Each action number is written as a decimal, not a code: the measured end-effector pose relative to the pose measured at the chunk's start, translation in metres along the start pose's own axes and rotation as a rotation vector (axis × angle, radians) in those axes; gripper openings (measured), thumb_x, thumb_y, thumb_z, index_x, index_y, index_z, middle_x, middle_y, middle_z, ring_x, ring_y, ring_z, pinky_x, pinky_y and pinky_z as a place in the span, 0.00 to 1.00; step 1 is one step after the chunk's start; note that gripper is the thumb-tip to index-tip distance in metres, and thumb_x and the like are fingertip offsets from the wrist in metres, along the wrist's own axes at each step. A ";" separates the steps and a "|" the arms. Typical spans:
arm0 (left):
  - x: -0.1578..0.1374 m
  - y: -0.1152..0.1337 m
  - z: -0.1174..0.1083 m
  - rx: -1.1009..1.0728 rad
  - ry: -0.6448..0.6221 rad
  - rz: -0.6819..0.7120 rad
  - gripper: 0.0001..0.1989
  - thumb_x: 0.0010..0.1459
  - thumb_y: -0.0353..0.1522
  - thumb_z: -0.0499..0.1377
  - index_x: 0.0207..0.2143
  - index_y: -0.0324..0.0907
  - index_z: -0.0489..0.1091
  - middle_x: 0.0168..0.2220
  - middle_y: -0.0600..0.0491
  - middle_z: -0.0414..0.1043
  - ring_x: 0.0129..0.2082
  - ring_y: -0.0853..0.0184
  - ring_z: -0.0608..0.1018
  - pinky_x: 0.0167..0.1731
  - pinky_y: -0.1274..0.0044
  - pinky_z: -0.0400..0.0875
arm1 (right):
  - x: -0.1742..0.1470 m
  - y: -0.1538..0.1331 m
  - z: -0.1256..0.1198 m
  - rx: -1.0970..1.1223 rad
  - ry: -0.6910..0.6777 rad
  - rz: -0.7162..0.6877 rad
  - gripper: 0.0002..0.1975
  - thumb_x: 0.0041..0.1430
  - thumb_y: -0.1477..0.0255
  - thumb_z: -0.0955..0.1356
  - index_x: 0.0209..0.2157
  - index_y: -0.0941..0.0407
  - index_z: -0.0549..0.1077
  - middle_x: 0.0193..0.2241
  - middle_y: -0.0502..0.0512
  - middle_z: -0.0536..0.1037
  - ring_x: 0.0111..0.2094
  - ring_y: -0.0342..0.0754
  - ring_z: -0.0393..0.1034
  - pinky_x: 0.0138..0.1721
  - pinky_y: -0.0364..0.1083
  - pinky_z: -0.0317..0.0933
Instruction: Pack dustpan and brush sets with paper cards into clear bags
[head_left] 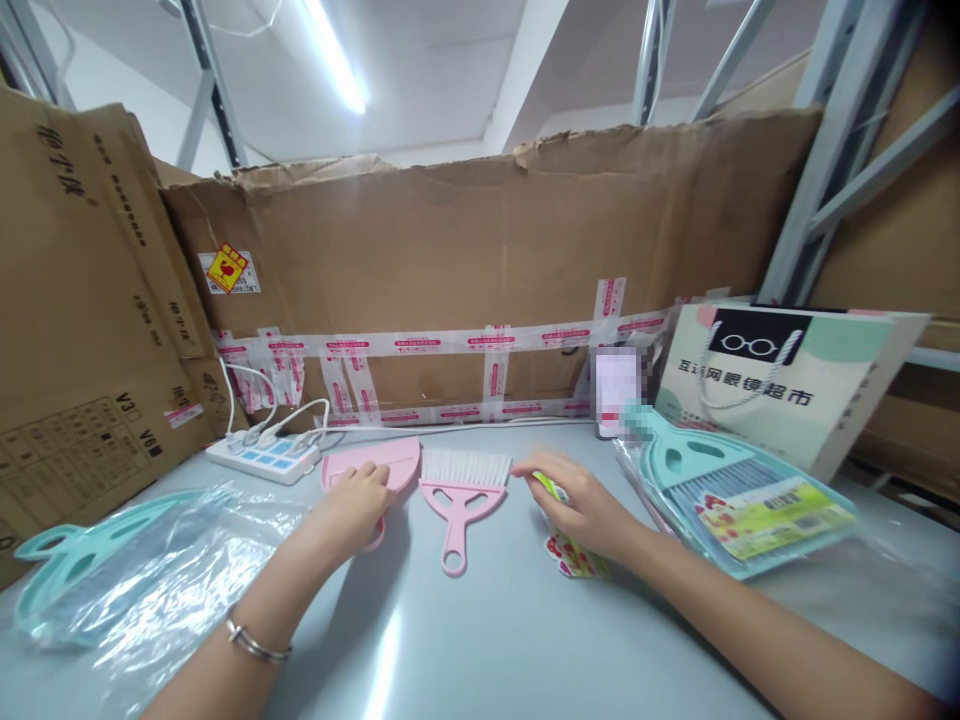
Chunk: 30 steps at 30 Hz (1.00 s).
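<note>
My left hand (pixel 360 505) is closed over the lower part of a pink dustpan (pixel 405 462), which lies flat on the grey table. Most of the dustpan's handle is hidden beneath that hand. Just to its right lies a pink hand brush (pixel 457 510), white bristles away from me and ring-ended handle towards me. My right hand (pixel 581 500) is over a colourful label card (pixel 566 558), right of the brush. Its fingers are stretched out leftwards, slightly blurred, with the index finger and thumb apart; a strip of the card shows between them.
Left lies a turquoise dustpan set (pixel 64 570) with clear plastic wrap (pixel 187 570). A white power strip (pixel 266 457) stands behind it. At right, a wrapped turquoise brush set (pixel 742 490) lies before a paper bag (pixel 780 390). A phone (pixel 619 390) leans against the cardboard wall (pixel 450 260).
</note>
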<state>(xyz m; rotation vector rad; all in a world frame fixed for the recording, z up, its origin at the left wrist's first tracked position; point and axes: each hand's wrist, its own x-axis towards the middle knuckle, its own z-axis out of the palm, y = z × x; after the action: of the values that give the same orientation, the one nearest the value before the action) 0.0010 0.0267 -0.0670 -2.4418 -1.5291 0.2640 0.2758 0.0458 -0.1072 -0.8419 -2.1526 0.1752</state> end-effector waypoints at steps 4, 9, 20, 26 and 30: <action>0.003 -0.010 -0.005 -0.024 0.146 0.074 0.14 0.44 0.19 0.51 0.23 0.41 0.72 0.34 0.47 0.70 0.37 0.59 0.69 0.34 0.71 0.60 | -0.001 0.002 0.000 0.008 0.024 0.017 0.11 0.57 0.77 0.58 0.38 0.53 0.68 0.34 0.54 0.75 0.39 0.48 0.68 0.41 0.50 0.60; -0.004 -0.024 -0.018 0.023 0.630 0.027 0.11 0.49 0.23 0.52 0.30 0.43 0.71 0.42 0.48 0.71 0.43 0.56 0.70 0.39 0.67 0.59 | -0.002 0.005 -0.003 0.008 0.102 0.022 0.10 0.57 0.77 0.58 0.37 0.54 0.68 0.34 0.54 0.75 0.38 0.48 0.68 0.41 0.49 0.61; -0.018 0.007 -0.020 -0.192 1.565 -0.096 0.06 0.51 0.27 0.56 0.25 0.42 0.61 0.20 0.56 0.68 0.20 0.71 0.71 0.20 0.81 0.64 | 0.001 -0.036 0.017 -0.112 0.185 -0.168 0.35 0.52 0.65 0.66 0.58 0.56 0.48 0.54 0.65 0.63 0.55 0.56 0.56 0.51 0.56 0.56; -0.014 0.034 -0.020 -0.573 1.229 -0.217 0.04 0.57 0.30 0.51 0.28 0.42 0.60 0.18 0.59 0.67 0.17 0.74 0.70 0.18 0.84 0.61 | -0.002 -0.043 0.015 0.206 -0.034 -0.090 0.22 0.58 0.65 0.61 0.54 0.51 0.56 0.43 0.57 0.74 0.43 0.48 0.69 0.42 0.49 0.64; -0.008 0.032 -0.023 -0.712 1.020 -0.279 0.05 0.59 0.33 0.48 0.31 0.43 0.59 0.17 0.61 0.64 0.14 0.74 0.67 0.16 0.83 0.59 | -0.001 -0.034 0.021 0.189 -0.023 0.039 0.16 0.61 0.69 0.56 0.50 0.53 0.62 0.41 0.57 0.75 0.42 0.47 0.70 0.41 0.48 0.64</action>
<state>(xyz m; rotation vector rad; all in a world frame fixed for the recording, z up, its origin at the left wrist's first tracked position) 0.0314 0.0035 -0.0550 -2.0579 -1.4983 -1.5421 0.2434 0.0219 -0.1084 -0.7753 -2.1033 0.4035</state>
